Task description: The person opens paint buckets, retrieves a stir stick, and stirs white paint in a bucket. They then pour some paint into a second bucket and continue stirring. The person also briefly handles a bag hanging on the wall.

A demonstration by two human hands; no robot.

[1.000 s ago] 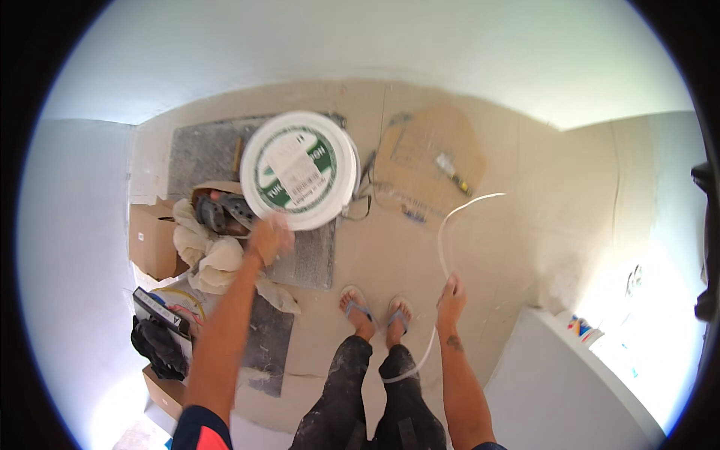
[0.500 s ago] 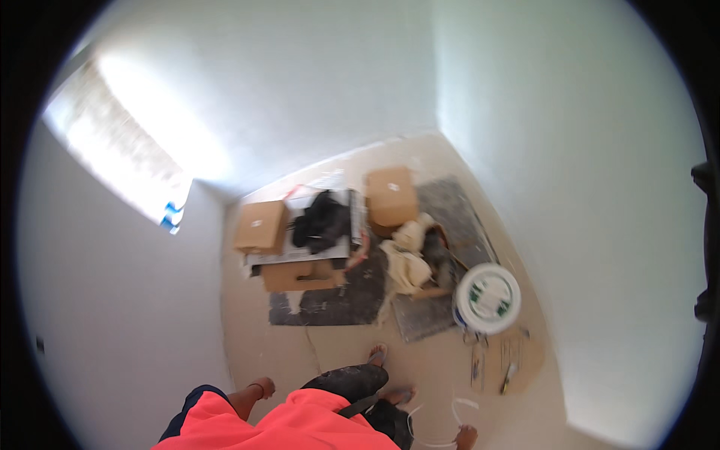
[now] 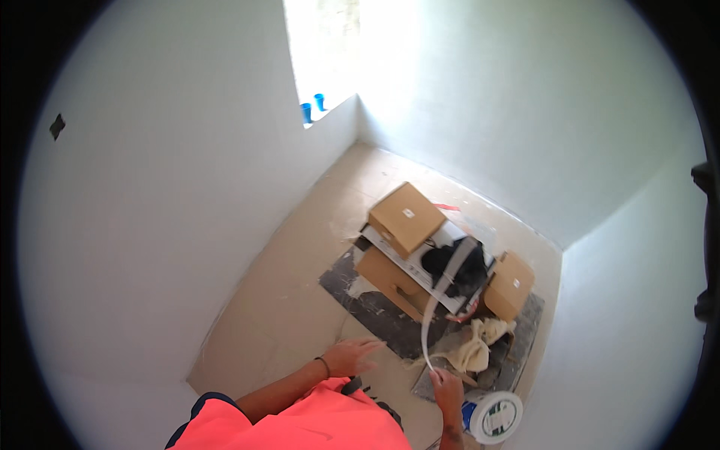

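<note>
My right hand (image 3: pixel 448 391) is closed on the lower end of a long, thin, white flexible strip (image 3: pixel 426 330). From the fingers the strip bows upward, crossing in front of the boxes, and its far end blurs over a black cloth heap (image 3: pixel 457 264). What the strip is made of I cannot tell. My left hand (image 3: pixel 351 358), with a dark band at the wrist, reaches forward over the floor. Its fingers are stretched out, a little blurred, and hold nothing.
A closed cardboard box (image 3: pixel 409 217) sits on a wider white-topped carton (image 3: pixel 371 238), beside the black cloth. Another cardboard box (image 3: pixel 511 285), a cream cloth (image 3: pixel 474 349) and a white-lidded bucket (image 3: pixel 498 418) are to the right. Two blue cups (image 3: pixel 307 112) stand on the window ledge.
The view has turned left, so the boxes and bucket now sit further right. Both hands have come up and forward. The white strip, earlier looped low by my right hand, now extends upward.
</note>
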